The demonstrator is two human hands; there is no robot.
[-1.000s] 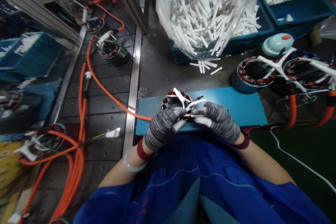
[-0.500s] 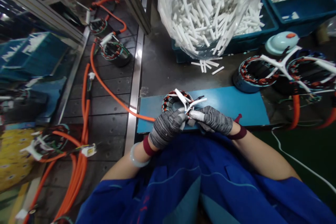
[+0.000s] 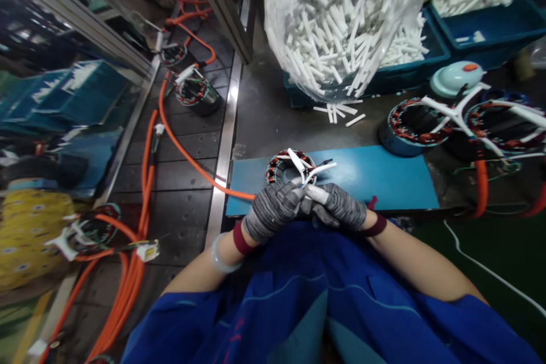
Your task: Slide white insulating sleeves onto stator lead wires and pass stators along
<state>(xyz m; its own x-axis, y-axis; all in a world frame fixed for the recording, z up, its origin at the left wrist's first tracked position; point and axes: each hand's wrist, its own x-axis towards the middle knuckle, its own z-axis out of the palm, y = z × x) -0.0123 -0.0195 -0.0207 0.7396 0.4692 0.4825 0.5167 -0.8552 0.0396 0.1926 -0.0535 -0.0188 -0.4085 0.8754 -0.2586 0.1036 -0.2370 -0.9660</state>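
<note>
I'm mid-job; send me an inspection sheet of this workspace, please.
Surface: blue sheet along the near edge of the dark bench.
Job's things: wound ring on the sheet, white-sleeved leads sticking out over it.
Clutter: loose white tubes near the tube-filled clear bag.
Hands: left hand and right hand, gloved, meet at the leads; exact grip unclear.
Cables: orange cable reaches the left hand; white cord at right.
Surroundings: slatted track and yellow patterned fabric at left.

L hand (image 3: 273, 209), R hand (image 3: 343, 206) gloved, close tog.
</note>
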